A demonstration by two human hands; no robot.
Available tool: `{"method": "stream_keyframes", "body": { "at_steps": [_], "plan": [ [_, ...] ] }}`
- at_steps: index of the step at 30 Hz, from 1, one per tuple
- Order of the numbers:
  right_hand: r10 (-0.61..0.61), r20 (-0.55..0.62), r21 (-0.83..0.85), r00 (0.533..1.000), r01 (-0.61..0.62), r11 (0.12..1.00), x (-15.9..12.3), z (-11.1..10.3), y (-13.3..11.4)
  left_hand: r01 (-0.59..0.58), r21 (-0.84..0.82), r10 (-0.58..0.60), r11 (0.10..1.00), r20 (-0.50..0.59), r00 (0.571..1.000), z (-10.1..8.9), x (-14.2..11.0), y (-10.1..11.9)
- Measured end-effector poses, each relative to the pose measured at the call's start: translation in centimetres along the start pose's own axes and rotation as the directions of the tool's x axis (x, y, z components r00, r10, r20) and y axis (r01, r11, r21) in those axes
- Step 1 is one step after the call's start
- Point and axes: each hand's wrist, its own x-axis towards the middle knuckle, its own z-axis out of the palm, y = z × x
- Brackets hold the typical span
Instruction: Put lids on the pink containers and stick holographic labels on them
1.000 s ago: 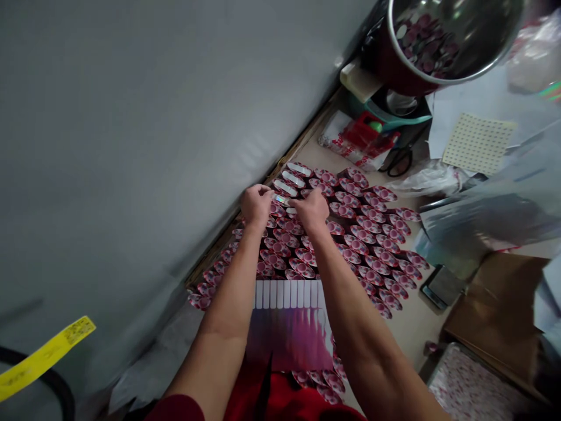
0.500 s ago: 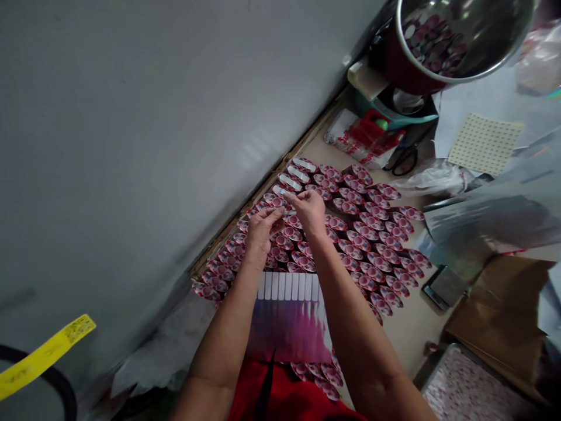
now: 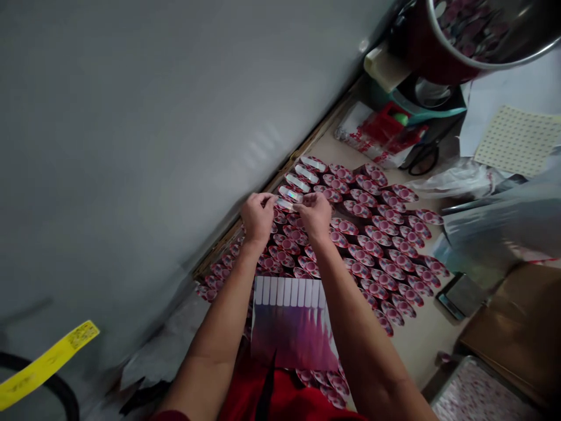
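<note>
A clear, shiny sticker strip (image 3: pixel 286 204) is stretched between my two hands, right over one of the red-and-pink oval-topped packs. My left hand (image 3: pixel 258 221) pinches its left end. At the other end, the fingers of my right hand (image 3: pixel 316 215) are closed on the strip. Just beyond them, several packs bear similar strips across their tops, among them a pack with a strip (image 3: pixel 307 173). Rows of uncovered packs (image 3: pixel 360 255) stand close together to the right. Below my wrists lies a sticker sheet (image 3: pixel 291 327) with a row of white strips along its top.
A grey wall (image 3: pixel 153 117) rises along the left. At the upper right stands a metal pot (image 3: pixel 468 67) with small pink discs inside. Scissors (image 3: pixel 424 158), a plastic bag (image 3: pixel 460 178), a dot sticker sheet (image 3: pixel 517 140), a small scale (image 3: pixel 460 296) and a cardboard box (image 3: pixel 512 316) lie rightward.
One more pack near the wall now bears a strip. My left hand dropped toward me, then returned up beside my right hand, and a fresh strip spans them. The view has shifted slightly.
</note>
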Motion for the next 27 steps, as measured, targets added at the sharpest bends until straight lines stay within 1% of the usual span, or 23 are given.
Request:
{"method": "stream_keyframes", "body": {
  "at_steps": [2, 4, 8, 11, 13, 16, 18, 19, 21, 22, 23, 24, 25, 26, 27],
  "plan": [
    [-0.040, -0.063, -0.217, 0.997, 0.026, 0.976, 0.0, 0.5, -0.4, -0.088, 0.110, 0.091, 0.990, -0.022, 0.996, 0.4, 0.3, -0.2],
    [-0.054, -0.069, -0.324, 0.996, 0.029, 0.945, -0.2, 0.8, -0.8, -0.119, 0.146, 0.122, 0.982, -0.017, 0.992, 0.7, 0.4, -0.5],
    [-0.059, -0.053, -0.375, 0.997, 0.035, 0.927, -0.4, 0.9, -1.2, -0.131, 0.155, 0.133, 0.979, -0.003, 0.991, 0.9, 0.5, -0.8],
    [-0.087, -0.034, -0.397, 0.996, 0.066, 0.916, -0.3, 0.7, -0.9, -0.117, 0.174, 0.117, 0.978, 0.012, 0.993, 0.8, 0.4, -0.8],
    [-0.121, -0.008, -0.424, 0.993, 0.106, 0.899, 0.2, 0.6, -0.4, -0.077, 0.172, 0.077, 0.982, 0.010, 0.997, 1.1, 0.4, -0.9],
    [-0.179, 0.075, -0.457, 0.981, 0.193, 0.868, 1.4, 0.6, 0.3, -0.012, 0.134, 0.013, 0.991, -0.008, 1.000, 2.1, 0.7, -0.8],
    [-0.227, 0.128, -0.448, 0.965, 0.260, 0.855, 2.0, 0.4, 0.6, 0.008, 0.120, -0.004, 0.993, -0.034, 0.999, 2.5, 0.9, -0.4],
    [-0.247, 0.141, -0.436, 0.959, 0.284, 0.854, 2.1, 0.0, 0.6, 0.004, 0.122, 0.002, 0.993, -0.048, 0.999, 2.5, 0.8, -0.1],
    [-0.265, 0.145, -0.412, 0.953, 0.302, 0.860, 1.1, -1.8, 0.8, -0.055, 0.132, 0.061, 0.990, -0.045, 0.997, 1.3, -0.3, 0.2],
    [-0.263, 0.146, -0.405, 0.954, 0.300, 0.864, 0.0, -3.3, 1.2, -0.108, 0.138, 0.113, 0.984, -0.022, 0.993, 0.2, -1.6, 0.1],
    [-0.251, 0.143, -0.407, 0.957, 0.288, 0.867, -1.5, -5.2, 1.9, -0.170, 0.144, 0.171, 0.975, 0.008, 0.985, -1.2, -3.4, -0.2],
    [-0.235, 0.147, -0.421, 0.961, 0.275, 0.864, -3.5, -7.5, 3.0, -0.227, 0.155, 0.221, 0.962, 0.055, 0.974, -2.8, -5.7, -0.8],
    [-0.207, 0.146, -0.451, 0.967, 0.251, 0.856, -5.8, -9.8, 4.5, -0.255, 0.182, 0.244, 0.949, 0.082, 0.966, -4.5, -8.5, -1.7],
    [-0.162, 0.121, -0.495, 0.979, 0.202, 0.845, -8.3, -12.1, 6.4, -0.257, 0.218, 0.245, 0.942, 0.080, 0.966, -6.0, -11.7, -2.8],
    [-0.109, 0.089, -0.537, 0.990, 0.140, 0.832, -10.9, -14.1, 8.4, -0.236, 0.253, 0.230, 0.938, 0.053, 0.972, -7.3, -14.9, -4.0]
  ]
}}
